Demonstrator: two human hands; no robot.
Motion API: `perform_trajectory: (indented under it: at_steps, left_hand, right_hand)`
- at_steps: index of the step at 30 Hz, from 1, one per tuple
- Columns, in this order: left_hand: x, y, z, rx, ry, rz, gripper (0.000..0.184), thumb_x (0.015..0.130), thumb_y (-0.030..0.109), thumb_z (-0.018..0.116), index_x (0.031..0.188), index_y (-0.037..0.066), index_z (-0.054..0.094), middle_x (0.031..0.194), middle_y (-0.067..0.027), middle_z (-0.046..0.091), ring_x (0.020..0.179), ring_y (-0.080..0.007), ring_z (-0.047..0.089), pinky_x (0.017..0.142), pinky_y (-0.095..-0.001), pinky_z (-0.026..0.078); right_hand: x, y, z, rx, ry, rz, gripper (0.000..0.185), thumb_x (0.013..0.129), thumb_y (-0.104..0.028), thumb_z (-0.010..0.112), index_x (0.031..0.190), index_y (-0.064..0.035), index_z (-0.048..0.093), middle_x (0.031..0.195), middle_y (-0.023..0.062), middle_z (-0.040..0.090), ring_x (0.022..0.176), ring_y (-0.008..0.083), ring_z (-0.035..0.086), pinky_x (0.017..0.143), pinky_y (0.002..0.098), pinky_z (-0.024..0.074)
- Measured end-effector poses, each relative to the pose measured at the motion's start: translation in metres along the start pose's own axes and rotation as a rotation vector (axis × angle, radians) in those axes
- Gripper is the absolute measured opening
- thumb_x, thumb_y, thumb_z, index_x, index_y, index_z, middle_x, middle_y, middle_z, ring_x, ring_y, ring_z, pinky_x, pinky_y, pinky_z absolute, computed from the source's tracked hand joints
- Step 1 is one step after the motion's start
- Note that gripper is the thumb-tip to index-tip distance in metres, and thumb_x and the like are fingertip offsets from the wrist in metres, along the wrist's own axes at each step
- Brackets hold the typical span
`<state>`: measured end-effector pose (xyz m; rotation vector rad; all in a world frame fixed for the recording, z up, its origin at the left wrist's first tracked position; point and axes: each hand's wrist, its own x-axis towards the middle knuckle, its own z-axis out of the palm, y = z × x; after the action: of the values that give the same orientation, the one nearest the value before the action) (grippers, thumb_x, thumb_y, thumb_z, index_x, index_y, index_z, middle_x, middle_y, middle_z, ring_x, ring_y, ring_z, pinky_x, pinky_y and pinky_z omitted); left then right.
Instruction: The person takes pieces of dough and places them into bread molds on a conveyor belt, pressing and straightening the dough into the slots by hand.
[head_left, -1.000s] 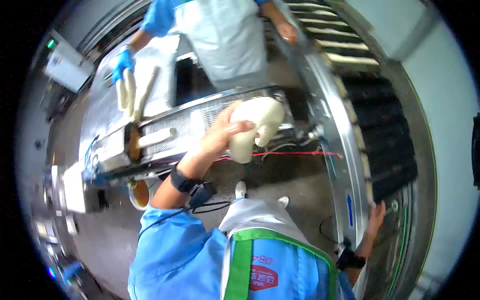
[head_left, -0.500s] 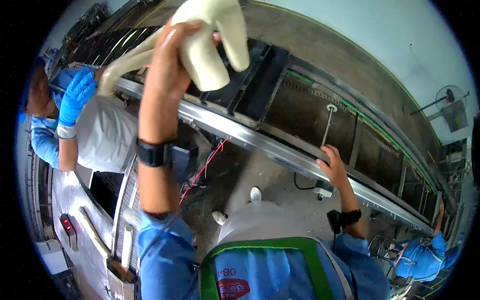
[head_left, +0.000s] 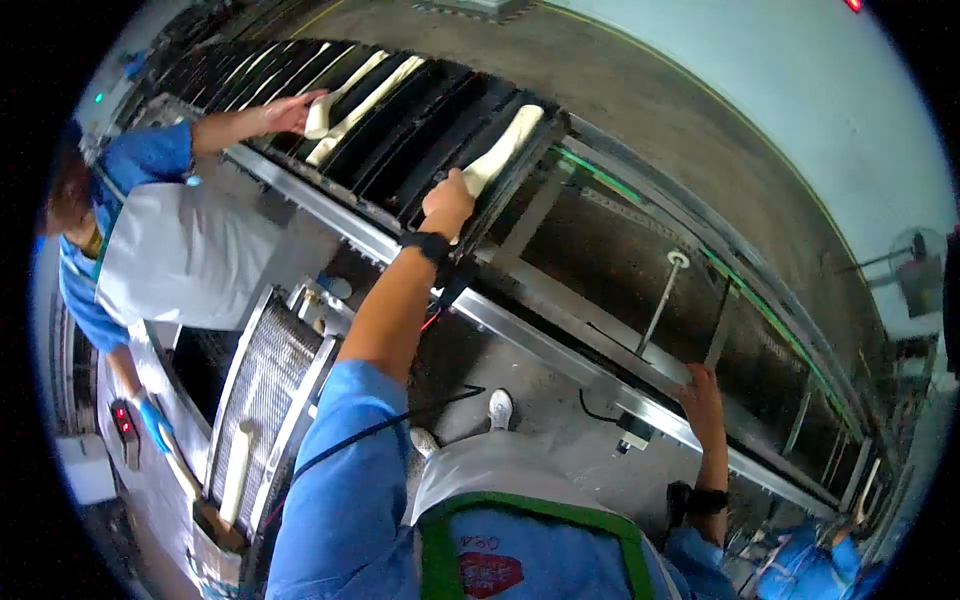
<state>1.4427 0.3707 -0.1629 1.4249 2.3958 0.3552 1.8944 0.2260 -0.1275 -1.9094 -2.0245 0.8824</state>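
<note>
Dark trays [head_left: 440,108] are running alongside. Left hand [head_left: 449,204] is gripping pale strip [head_left: 507,150] by near end, length pointing away; right hand [head_left: 703,396] is resting at rail [head_left: 545,347], grip unclear.

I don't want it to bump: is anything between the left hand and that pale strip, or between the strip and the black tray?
Nothing visible: the left hand holds the pale strip, which lies along the black tray. The hand hides the strip's near end.

Black trays [head_left: 425,125] — pale strips [head_left: 507,147] lengthwise
</note>
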Motion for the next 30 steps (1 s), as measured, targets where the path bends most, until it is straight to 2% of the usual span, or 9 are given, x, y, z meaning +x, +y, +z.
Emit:
perform_trajectory:
  at_steps: [10,12,13,18,21,25,27,29,30]
  left_hand:
    - [-0.006,-0.040,-0.001,0.154,0.090,-0.013,0.020,0.073,0.017,0.048,0.089,0.008,0.057,0.083,-0.0092,0.061,0.078,-0.0226,0.059,0.063,-0.0337,0.046]
    - [-0.011,-0.043,0.012,0.180,0.250,0.045,0.015,0.070,0.016,0.050,0.080,0.006,0.056,0.068,-0.0096,0.061,0.058,-0.0238,0.060,0.046,-0.0351,0.046]
    - [-0.027,-0.042,-0.001,0.082,0.163,0.058,0.018,0.069,0.014,0.051,0.084,0.005,0.054,0.078,-0.0118,0.060,0.068,-0.0241,0.060,0.054,-0.0347,0.047]
    - [-0.139,-0.147,-0.033,-0.171,0.777,0.430,0.038,0.059,0.003,0.054,0.097,0.005,0.051,0.100,-0.0143,0.052,0.094,-0.0306,0.048,0.079,-0.0372,0.040]
    - [-0.233,-0.271,-0.031,-0.023,0.710,-0.079,0.041,0.061,-0.004,0.048,0.101,0.005,0.048,0.101,-0.0137,0.050,0.093,-0.0306,0.047,0.082,-0.0376,0.038]
    - [-0.357,-0.384,-0.020,0.198,0.643,-0.514,0.049,0.062,-0.001,0.051,0.109,0.005,0.040,0.113,-0.0131,0.040,0.107,-0.0280,0.037,0.087,-0.0350,0.034]
    - [-0.394,-0.422,-0.014,0.501,0.680,-0.607,0.044,0.064,0.001,0.052,0.107,0.000,0.041,0.109,-0.0158,0.043,0.102,-0.0296,0.041,0.082,-0.0358,0.037]
    - [-0.413,-0.455,-0.028,0.246,0.418,-0.733,0.035,0.066,0.001,0.051,0.100,0.000,0.045,0.100,-0.0163,0.048,0.096,-0.0294,0.045,0.080,-0.0366,0.038]
    - [-0.425,-0.472,-0.017,0.491,0.688,-0.507,0.024,0.066,0.002,0.050,0.090,0.000,0.048,0.089,-0.0168,0.051,0.088,-0.0300,0.048,0.076,-0.0381,0.038]
  right_hand:
    - [0.018,-0.036,0.002,-0.144,-0.102,-0.242,0.041,0.075,-0.022,0.056,0.109,-0.0021,0.043,0.106,0.0152,0.046,0.086,0.0295,0.049,0.071,0.0371,0.0412]
    - [0.024,-0.010,0.009,-0.165,-0.105,-0.337,0.039,0.076,-0.022,0.055,0.107,-0.0007,0.044,0.105,0.0168,0.047,0.092,0.0307,0.046,0.076,0.0363,0.0390]
    - [0.024,-0.010,0.009,-0.140,-0.100,-0.368,0.038,0.076,-0.022,0.054,0.106,-0.0002,0.044,0.104,0.0174,0.048,0.094,0.0308,0.045,0.079,0.0354,0.0375]
    - [0.036,-0.015,0.036,-0.340,-0.085,-0.371,0.045,0.076,-0.029,0.052,0.110,0.0002,0.044,0.108,0.0183,0.046,0.095,0.0283,0.045,0.080,0.0335,0.0364]
    - [0.024,-0.081,0.044,-0.337,-0.363,-0.234,0.043,0.077,-0.023,0.053,0.110,0.0015,0.042,0.104,0.0188,0.047,0.100,0.0318,0.044,0.083,0.0375,0.0348]
    - [0.032,-0.080,0.086,-0.014,-0.330,-0.345,0.036,0.077,-0.014,0.053,0.108,0.0026,0.044,0.102,0.0158,0.050,0.096,0.0226,0.048,0.081,0.0320,0.0370]
    - [0.035,-0.098,0.106,-0.050,-0.401,-0.445,0.037,0.078,-0.013,0.052,0.109,0.0035,0.043,0.103,0.0148,0.051,0.097,0.0205,0.049,0.083,0.0301,0.0377]
    - [0.027,-0.108,0.127,-0.096,-0.417,-0.530,0.037,0.077,-0.015,0.053,0.109,0.0012,0.044,0.104,0.0151,0.051,0.097,0.0229,0.050,0.082,0.0307,0.0387]
    - [0.022,-0.128,0.132,-0.194,-0.407,-0.550,0.037,0.077,-0.017,0.054,0.108,-0.0009,0.045,0.104,0.0154,0.052,0.096,0.0249,0.051,0.080,0.0315,0.0398]
